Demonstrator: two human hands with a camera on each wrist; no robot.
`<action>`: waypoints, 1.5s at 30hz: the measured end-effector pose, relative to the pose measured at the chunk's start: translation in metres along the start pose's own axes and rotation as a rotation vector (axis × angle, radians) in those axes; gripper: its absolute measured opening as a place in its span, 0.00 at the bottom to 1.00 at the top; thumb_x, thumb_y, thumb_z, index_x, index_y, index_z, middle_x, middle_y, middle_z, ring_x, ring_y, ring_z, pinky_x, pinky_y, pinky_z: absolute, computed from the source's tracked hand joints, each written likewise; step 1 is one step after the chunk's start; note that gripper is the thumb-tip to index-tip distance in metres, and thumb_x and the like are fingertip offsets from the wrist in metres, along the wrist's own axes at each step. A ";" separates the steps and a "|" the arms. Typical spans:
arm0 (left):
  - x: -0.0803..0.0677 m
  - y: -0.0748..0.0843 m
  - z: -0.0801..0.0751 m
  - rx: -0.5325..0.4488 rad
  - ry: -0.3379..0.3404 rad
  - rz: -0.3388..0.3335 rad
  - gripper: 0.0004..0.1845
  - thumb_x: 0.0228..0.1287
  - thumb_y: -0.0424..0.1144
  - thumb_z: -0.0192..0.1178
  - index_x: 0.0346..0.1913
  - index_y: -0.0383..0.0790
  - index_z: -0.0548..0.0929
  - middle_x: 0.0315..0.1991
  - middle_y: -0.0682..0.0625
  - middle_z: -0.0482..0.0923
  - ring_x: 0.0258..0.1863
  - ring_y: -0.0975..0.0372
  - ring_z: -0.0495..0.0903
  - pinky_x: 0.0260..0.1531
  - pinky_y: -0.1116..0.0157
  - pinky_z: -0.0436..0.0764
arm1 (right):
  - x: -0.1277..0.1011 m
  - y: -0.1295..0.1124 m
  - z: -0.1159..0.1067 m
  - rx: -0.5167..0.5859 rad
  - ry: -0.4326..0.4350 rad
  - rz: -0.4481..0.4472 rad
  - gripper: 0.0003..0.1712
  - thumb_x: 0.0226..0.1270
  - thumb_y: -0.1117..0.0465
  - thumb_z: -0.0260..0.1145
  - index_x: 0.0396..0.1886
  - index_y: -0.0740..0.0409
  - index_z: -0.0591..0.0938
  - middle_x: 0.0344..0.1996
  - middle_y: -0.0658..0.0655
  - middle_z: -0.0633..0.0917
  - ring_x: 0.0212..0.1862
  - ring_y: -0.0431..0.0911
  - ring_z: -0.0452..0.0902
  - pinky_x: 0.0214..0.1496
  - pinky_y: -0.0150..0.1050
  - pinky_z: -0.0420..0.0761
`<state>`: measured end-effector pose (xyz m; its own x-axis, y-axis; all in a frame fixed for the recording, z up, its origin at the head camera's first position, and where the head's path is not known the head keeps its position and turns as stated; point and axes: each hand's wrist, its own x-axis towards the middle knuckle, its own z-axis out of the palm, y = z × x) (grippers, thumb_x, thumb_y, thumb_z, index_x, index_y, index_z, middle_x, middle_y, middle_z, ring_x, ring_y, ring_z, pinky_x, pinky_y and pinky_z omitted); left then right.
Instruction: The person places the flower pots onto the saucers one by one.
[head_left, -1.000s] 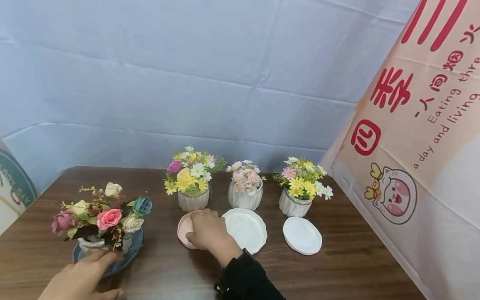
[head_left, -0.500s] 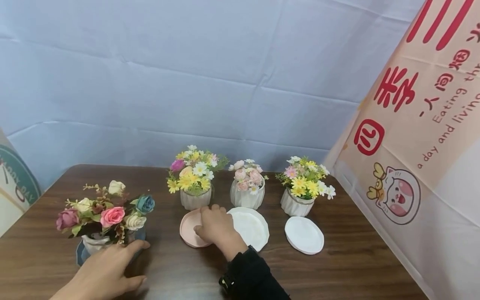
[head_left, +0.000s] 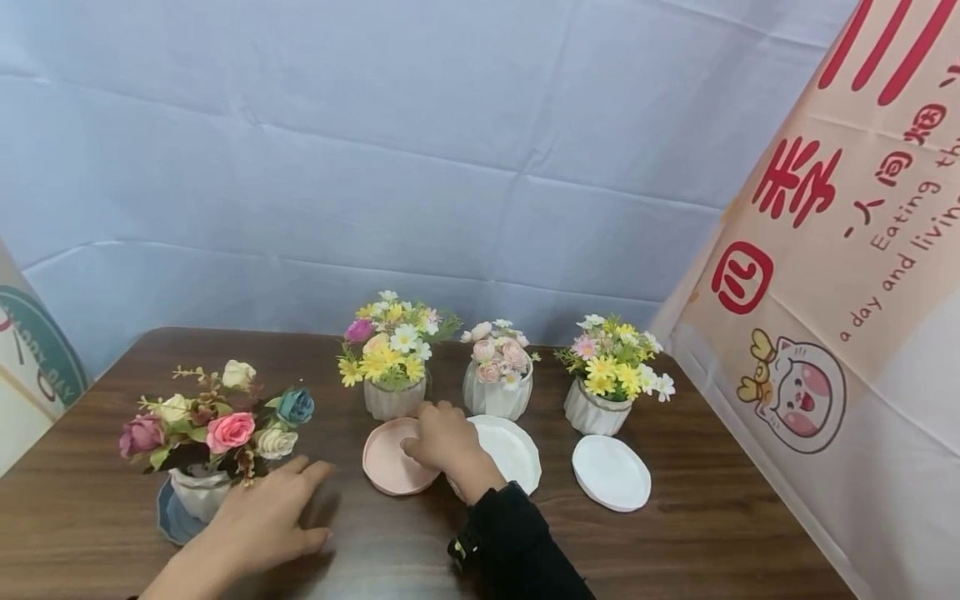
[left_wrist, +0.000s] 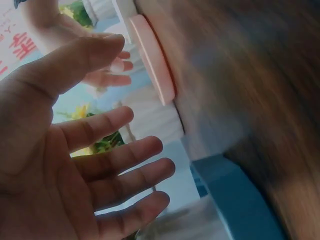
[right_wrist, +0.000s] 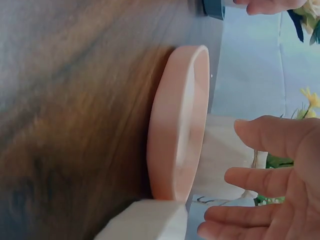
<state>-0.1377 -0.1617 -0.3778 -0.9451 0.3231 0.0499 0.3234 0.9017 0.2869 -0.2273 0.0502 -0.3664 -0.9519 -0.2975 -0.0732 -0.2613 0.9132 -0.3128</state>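
A: Status, left to right?

B: Left hand (head_left: 258,521) lies open-fingered on the table (head_left: 675,525), holding nothing, just beside the rose pot (head_left: 198,492) standing on the blue saucer (head_left: 171,521). Right hand (head_left: 442,442) hovers with relaxed fingers over the pink saucer's (head_left: 390,467) right rim, no grasp evident.

A: Step?

B: Likely between pots. Next move calls for lifting the yellow daisy pot (head_left: 393,400) clear, then centring it.

Plenty of bare table (head_left: 360,550) in front of me, easy to slide across. Further back it's cramped: three flower pots (head_left: 497,392) in a row, saucers (head_left: 611,472) just before them, and the rose pot (head_left: 198,492) blocks my left.
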 end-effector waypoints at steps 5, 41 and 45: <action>0.012 0.001 0.003 -0.067 0.028 0.038 0.33 0.36 0.46 0.75 0.51 0.40 0.78 0.42 0.45 0.75 0.38 0.51 0.78 0.31 0.49 0.78 | 0.005 0.007 -0.003 0.040 -0.014 -0.005 0.31 0.59 0.51 0.66 0.58 0.62 0.73 0.46 0.62 0.76 0.49 0.56 0.73 0.39 0.47 0.76; 0.065 0.007 0.022 -0.542 0.042 -0.208 0.22 0.50 0.38 0.68 0.44 0.25 0.76 0.28 0.45 0.74 0.26 0.57 0.75 0.23 0.60 0.75 | 0.037 0.025 0.005 0.411 0.063 0.007 0.41 0.59 0.58 0.66 0.67 0.69 0.59 0.53 0.69 0.74 0.54 0.60 0.72 0.48 0.50 0.75; 0.067 0.009 0.025 -0.616 0.032 -0.261 0.23 0.52 0.36 0.66 0.46 0.22 0.74 0.21 0.46 0.73 0.17 0.58 0.75 0.18 0.62 0.74 | 0.043 0.023 0.006 0.436 0.066 0.002 0.47 0.58 0.56 0.68 0.69 0.69 0.54 0.56 0.70 0.72 0.57 0.60 0.69 0.53 0.51 0.73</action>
<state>-0.1975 -0.1251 -0.3958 -0.9926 0.0995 -0.0691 0.0071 0.6174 0.7866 -0.2732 0.0570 -0.3829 -0.9642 -0.2646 -0.0184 -0.1808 0.7064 -0.6843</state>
